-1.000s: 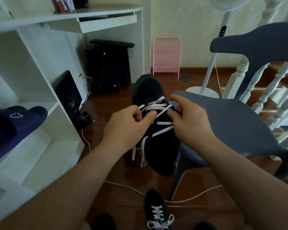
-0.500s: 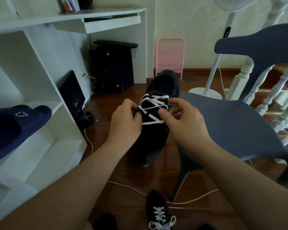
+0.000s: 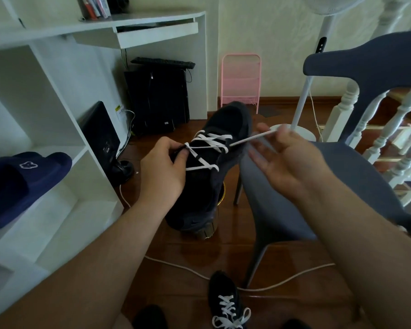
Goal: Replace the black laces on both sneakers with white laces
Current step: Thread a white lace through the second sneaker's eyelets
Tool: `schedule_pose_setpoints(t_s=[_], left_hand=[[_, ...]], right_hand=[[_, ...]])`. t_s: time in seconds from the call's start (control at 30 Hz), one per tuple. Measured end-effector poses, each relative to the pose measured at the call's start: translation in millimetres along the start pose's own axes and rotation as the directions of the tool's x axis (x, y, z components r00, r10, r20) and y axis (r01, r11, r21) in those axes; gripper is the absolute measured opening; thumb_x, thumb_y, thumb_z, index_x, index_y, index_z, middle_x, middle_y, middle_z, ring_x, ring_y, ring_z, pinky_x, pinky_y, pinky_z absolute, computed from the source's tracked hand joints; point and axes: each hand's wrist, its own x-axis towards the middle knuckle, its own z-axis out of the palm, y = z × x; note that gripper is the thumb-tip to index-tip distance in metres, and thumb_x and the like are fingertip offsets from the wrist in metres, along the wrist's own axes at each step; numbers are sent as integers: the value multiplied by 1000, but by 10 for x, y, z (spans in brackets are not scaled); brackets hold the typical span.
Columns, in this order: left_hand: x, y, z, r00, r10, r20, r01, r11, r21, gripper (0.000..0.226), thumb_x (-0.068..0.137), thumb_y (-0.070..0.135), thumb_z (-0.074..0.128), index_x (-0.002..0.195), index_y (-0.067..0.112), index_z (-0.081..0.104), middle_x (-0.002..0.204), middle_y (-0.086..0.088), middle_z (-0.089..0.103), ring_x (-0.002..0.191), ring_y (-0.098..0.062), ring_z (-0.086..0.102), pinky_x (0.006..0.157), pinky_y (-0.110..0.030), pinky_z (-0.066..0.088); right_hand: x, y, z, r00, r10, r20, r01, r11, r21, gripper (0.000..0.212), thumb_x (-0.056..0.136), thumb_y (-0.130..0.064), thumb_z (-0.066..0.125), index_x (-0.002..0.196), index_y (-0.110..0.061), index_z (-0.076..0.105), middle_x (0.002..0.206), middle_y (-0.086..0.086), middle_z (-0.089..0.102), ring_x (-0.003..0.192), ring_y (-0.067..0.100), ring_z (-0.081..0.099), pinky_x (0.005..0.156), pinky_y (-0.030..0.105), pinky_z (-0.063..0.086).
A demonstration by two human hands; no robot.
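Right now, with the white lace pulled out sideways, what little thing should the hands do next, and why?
Probably poke that lace end into the next empty eyelet. The right hand pinches the flat white shoelace taut, out to the side of the black fabric sneaker, while the left hand steadies the opposite edge. Only the front rows are crossed; the part nearer the ankle looks unlaced.

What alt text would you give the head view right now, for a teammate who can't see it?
A person holds a black sneaker over a wood floor: the left hand grips its side by the eyelets, while the right hand pulls a white lace taut to the right. A second sneaker, already laced white, lies on the floor beside a blue-grey chair.
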Motion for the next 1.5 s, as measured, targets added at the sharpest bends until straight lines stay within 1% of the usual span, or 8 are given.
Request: schedule_pose_setpoints(t_s=[0.13, 0.23, 0.33, 0.7, 0.87, 1.07, 1.33, 1.5], left_hand=[[34, -77, -63, 999, -12, 31, 12, 1000, 7, 5, 101, 38, 69, 103, 40, 65, 94, 20, 68, 88, 8, 63, 70, -8, 40], [-16, -49, -49, 995, 44, 87, -46, 999, 23, 7, 100, 37, 69, 103, 43, 67, 92, 25, 69, 92, 13, 63, 69, -3, 44], [-47, 1, -19, 993, 84, 88, -86, 996, 21, 7, 101, 35, 68, 104, 40, 71, 90, 25, 69, 92, 14, 62, 73, 2, 41], [3, 2, -67, 995, 99, 4, -99, 994, 40, 9, 104, 34, 64, 110, 34, 70, 95, 24, 67, 92, 8, 63, 70, -5, 41], [77, -60, -152, 996, 75, -42, -74, 997, 30, 10, 103, 33, 66, 111, 30, 72, 93, 23, 67, 90, 9, 63, 70, 0, 41], [36, -46, -128, 997, 78, -6, -78, 997, 26, 10, 103, 34, 66, 110, 30, 72, 93, 19, 69, 88, 5, 64, 71, -12, 43], [-18, 31, -83, 993, 117, 22, -117, 993, 30, 8, 104, 32, 65, 110, 31, 70, 96, 21, 68, 93, 7, 63, 72, -3, 44], [81, -44, -201, 995, 89, -47, -89, 996, 7, 5, 103, 30, 67, 106, 31, 71, 87, 22, 66, 85, 13, 62, 71, 2, 39]], right_hand=[[53, -138, -142, 986, -82, 146, 136, 904, -406, 16, 106, -25, 52, 96, -18, 63, 68, -4, 63, 65, 11, 67, 78, 45, 62], [41, 33, -179, 928, -173, 330, 358, 176, -917, 10, 101, -31, 61, 92, -34, 65, 71, -11, 65, 63, -2, 60, 65, 27, 52], [6, 150, -139, 880, -158, 448, 430, -136, -892, 13, 99, -39, 63, 88, -32, 65, 69, -10, 61, 72, -8, 57, 56, 17, 36], [43, 68, -168, 900, -71, 430, 413, -174, -894, 14, 99, -31, 63, 86, -26, 66, 77, -8, 63, 70, 8, 59, 59, 24, 41], [98, -40, -326, 932, 354, 76, 260, -506, -822, 9, 97, -33, 67, 90, -30, 71, 84, -4, 68, 72, 11, 63, 60, 25, 46], [66, 92, -195, 912, -29, 409, 410, 30, -912, 13, 97, -42, 65, 89, -33, 71, 62, -29, 60, 58, -11, 56, 46, 9, 40], [46, 268, -116, 926, -119, 359, 377, 208, -902, 18, 98, -34, 66, 83, -27, 71, 66, -15, 67, 59, -2, 61, 58, 22, 47], [132, -53, -277, 968, 87, 234, 248, -237, -939, 22, 90, -31, 69, 71, -18, 70, 66, 2, 64, 61, 10, 57, 58, 33, 48]])
